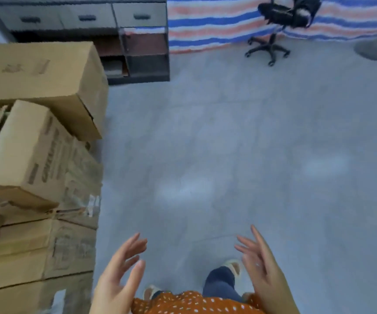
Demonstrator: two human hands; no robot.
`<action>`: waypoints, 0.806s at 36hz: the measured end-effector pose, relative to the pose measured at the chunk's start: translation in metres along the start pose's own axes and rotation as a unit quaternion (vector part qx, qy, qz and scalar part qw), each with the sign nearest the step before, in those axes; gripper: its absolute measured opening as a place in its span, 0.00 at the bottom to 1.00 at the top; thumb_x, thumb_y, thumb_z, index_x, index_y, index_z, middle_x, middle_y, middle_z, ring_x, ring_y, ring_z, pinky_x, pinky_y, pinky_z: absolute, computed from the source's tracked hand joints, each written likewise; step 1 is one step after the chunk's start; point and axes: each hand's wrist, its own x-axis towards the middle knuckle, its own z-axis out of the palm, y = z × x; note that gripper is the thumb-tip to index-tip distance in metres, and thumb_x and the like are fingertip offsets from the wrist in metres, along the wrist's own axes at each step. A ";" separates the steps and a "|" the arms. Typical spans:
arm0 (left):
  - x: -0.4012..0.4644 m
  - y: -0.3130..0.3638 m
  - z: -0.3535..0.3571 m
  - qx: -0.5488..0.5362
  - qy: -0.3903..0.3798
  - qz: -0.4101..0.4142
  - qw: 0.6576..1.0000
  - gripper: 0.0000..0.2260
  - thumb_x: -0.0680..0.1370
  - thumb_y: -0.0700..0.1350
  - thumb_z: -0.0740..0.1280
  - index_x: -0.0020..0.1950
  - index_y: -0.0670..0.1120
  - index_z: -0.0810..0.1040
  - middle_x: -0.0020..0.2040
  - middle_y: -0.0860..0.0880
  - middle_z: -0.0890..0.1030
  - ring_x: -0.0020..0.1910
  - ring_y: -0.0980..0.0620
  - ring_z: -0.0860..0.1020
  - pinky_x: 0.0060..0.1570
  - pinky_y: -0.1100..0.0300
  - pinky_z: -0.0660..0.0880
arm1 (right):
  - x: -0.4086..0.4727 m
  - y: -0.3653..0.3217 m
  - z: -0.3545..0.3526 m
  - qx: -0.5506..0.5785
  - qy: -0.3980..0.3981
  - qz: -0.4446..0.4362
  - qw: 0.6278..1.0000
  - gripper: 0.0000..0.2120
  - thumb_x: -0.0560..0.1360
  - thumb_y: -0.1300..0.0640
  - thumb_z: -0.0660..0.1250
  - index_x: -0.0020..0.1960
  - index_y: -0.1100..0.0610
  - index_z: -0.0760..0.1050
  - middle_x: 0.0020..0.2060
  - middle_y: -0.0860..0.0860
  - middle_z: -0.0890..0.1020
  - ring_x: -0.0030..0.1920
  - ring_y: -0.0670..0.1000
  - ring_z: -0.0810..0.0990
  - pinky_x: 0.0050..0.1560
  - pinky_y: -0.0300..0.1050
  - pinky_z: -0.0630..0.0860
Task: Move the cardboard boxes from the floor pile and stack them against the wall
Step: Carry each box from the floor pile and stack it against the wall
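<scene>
Floor, grey and bare, spreads wide from the person's feet to the striped tarp and the office chair at the far side; cardboard boxes stand stacked along the left edge, the top box tilted and overhanging the stack; a grey cabinet stands behind them; left hand and right hand hang above the floor, fingers spread and straight, holding nothing, well apart from the boxes.

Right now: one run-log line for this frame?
left hand: open, empty | right hand: open, empty | stacked boxes: at person's left, untouched | floor: bare ahead
</scene>
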 end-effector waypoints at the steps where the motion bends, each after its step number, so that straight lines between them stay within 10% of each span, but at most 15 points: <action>1: 0.008 0.004 0.017 -0.002 -0.015 0.009 1.000 0.14 0.74 0.55 0.65 0.58 0.69 0.76 0.54 0.57 0.83 0.55 0.58 0.80 0.53 0.69 0.75 | 0.001 0.004 -0.015 0.006 0.016 0.005 1.000 0.23 0.72 0.46 0.68 0.66 0.37 0.69 0.52 0.33 0.80 0.55 0.41 0.80 0.51 0.26 0.72; 4: 0.029 0.012 0.072 0.005 -0.069 0.024 0.997 0.24 0.67 0.69 0.68 0.61 0.66 0.75 0.53 0.54 0.83 0.54 0.55 0.81 0.54 0.68 0.75 | 0.008 0.016 -0.062 0.012 0.059 0.033 0.998 0.23 0.76 0.63 0.63 0.65 0.42 0.66 0.52 0.37 0.82 0.54 0.40 0.80 0.48 0.26 0.73; 8: 0.051 0.030 0.151 0.008 -0.117 0.088 0.989 0.19 0.68 0.57 0.65 0.58 0.70 0.76 0.50 0.56 0.84 0.51 0.55 0.82 0.53 0.67 0.76 | 0.027 0.015 -0.122 0.012 0.117 0.034 0.992 0.22 0.73 0.53 0.62 0.65 0.40 0.65 0.52 0.35 0.81 0.54 0.40 0.80 0.50 0.27 0.73; 29: 0.189 0.096 0.433 0.081 -0.322 0.125 0.935 0.25 0.69 0.42 0.63 0.55 0.72 0.75 0.50 0.61 0.83 0.50 0.59 0.81 0.49 0.72 0.75 | 0.145 0.052 -0.311 0.015 0.285 0.136 0.949 0.38 0.76 0.65 0.64 0.50 0.16 0.63 0.49 0.29 0.79 0.50 0.36 0.80 0.49 0.26 0.73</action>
